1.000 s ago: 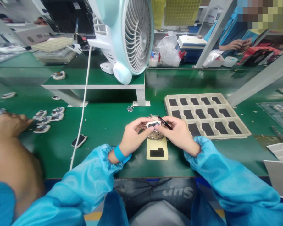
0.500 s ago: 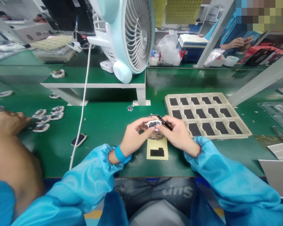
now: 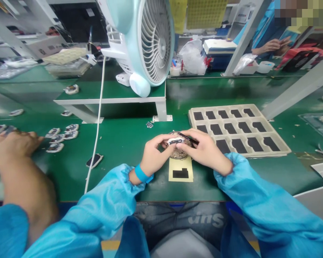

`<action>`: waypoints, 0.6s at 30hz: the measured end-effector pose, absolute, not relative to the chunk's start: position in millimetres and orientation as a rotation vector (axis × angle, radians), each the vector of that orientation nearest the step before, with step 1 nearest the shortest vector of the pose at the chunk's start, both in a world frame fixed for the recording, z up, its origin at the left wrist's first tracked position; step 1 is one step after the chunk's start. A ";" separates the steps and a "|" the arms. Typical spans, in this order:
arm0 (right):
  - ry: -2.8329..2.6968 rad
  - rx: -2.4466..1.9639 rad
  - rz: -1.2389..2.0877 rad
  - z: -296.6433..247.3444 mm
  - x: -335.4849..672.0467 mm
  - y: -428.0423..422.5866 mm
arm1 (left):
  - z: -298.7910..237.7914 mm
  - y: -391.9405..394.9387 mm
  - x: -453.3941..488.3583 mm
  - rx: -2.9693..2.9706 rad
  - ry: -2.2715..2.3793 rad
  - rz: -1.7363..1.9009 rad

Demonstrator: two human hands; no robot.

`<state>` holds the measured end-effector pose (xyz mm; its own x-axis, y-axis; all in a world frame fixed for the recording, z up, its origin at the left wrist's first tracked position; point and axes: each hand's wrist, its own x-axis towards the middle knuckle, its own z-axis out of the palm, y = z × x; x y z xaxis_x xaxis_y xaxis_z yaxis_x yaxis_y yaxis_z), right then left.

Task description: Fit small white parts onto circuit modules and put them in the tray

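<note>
My left hand (image 3: 153, 156) and my right hand (image 3: 204, 150) meet over the green bench, both pinching a small white part with a dark face (image 3: 174, 141). My right hand also grips thin black tweezers (image 3: 187, 137) that point left across the part. Under the hands sits a round metallic dish (image 3: 179, 152). Just in front of it lies a yellow backing sheet with a black sticker (image 3: 180, 173). Both forearms wear blue sleeves; the left wrist has a blue band.
A beige tray (image 3: 238, 129) holding several black pads lies at the right. A white fan (image 3: 148, 43) stands on a small raised shelf (image 3: 110, 100), its cord (image 3: 97, 122) running down the bench. A co-worker's arm (image 3: 18, 168) reaches in at the left near several small white parts (image 3: 60, 136).
My hands stay together on the part with almost no movement; the view has shifted slightly. The co-worker's hand at the left has moved a little.
</note>
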<state>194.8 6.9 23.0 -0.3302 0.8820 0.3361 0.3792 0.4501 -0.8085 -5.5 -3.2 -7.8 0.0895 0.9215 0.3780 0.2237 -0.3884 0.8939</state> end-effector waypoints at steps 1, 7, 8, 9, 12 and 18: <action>-1.894 -1.052 0.716 22.8 196.7 7.6 | -6.8 -2.9 -6.5 1.813 1.157 1.342; -1.969 -0.803 0.440 13.6 199.2 10.8 | -3.3 -4.8 -8.7 2.026 1.205 1.323; -1.997 -0.784 0.419 11.8 199.3 11.3 | -3.2 -5.2 -8.7 2.016 1.213 1.320; -2.020 -0.777 0.398 10.3 199.5 11.5 | -3.2 -5.5 -8.6 2.008 1.220 1.318; -2.069 -0.789 0.342 8.7 200.6 10.1 | -3.4 -5.7 -8.5 2.008 1.226 1.314; -2.170 -0.856 0.253 13.5 200.0 5.4 | -4.6 -5.1 -8.8 2.024 1.232 1.301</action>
